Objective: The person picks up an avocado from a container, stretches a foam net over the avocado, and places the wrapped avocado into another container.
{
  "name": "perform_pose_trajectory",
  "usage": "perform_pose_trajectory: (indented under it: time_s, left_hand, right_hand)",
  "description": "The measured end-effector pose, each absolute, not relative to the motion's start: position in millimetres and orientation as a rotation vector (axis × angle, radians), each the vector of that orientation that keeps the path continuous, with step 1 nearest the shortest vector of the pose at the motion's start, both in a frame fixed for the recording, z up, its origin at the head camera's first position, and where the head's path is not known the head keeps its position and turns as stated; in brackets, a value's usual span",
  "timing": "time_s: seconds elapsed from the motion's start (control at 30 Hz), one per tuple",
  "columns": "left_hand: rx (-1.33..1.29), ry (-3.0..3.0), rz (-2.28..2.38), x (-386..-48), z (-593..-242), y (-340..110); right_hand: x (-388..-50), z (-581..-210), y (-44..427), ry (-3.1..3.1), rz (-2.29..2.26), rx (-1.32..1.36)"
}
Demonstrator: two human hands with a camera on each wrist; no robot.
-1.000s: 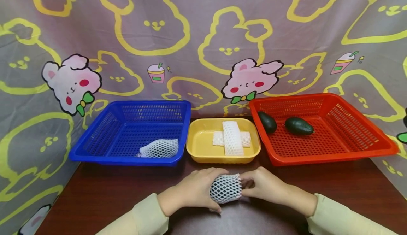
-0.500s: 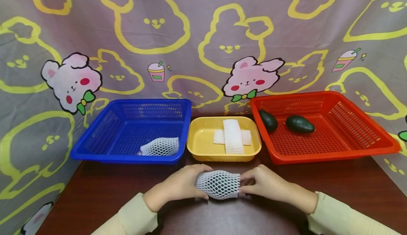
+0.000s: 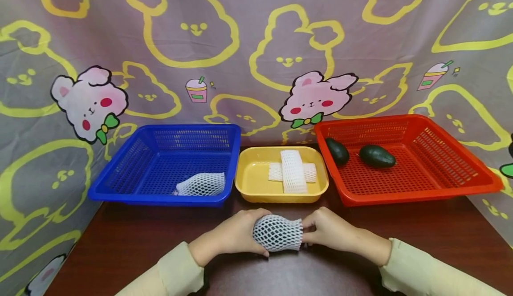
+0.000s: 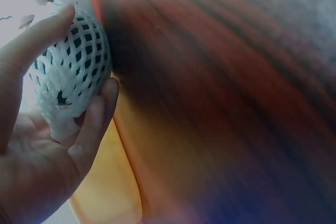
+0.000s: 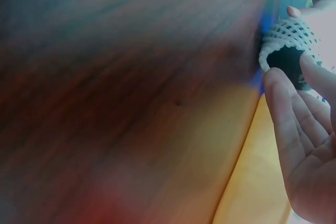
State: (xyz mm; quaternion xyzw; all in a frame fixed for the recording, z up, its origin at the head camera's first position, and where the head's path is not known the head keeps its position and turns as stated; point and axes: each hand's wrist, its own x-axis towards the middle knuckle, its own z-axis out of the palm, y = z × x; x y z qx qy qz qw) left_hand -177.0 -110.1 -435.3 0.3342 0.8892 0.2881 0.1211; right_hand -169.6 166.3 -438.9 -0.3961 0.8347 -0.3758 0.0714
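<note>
In the head view my left hand grips one end of a white foam net sleeve. A dark green avocado sits inside the sleeve, its bare end showing at the open rim in the right wrist view. My right hand holds that rim between thumb and fingertips. From the left wrist view, the left thumb lies along the net and the fingers curl under its gathered end. Both hands are just above the table, in front of the yellow tray.
Two loose foam sleeves lie crossed in the yellow tray. At left, a blue basket contains one netted item. The red basket at right has two bare avocados. A patterned cloth hangs behind the dark wooden table.
My left hand slid left along the sleeve, exposing more net, then shifted slightly back to the right. My right hand stays at the open rim. The baskets and tray keep their places.
</note>
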Motion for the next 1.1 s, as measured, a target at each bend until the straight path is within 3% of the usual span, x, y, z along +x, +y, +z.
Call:
perform_pose_trajectory:
  time_s: [1.1]
  left_hand:
    - [0.928, 2.603, 0.894, -178.9, -438.8, -121.6]
  right_hand:
    - [-175.9, -440.0, 184.4, 2.549, -1.043, -1.223]
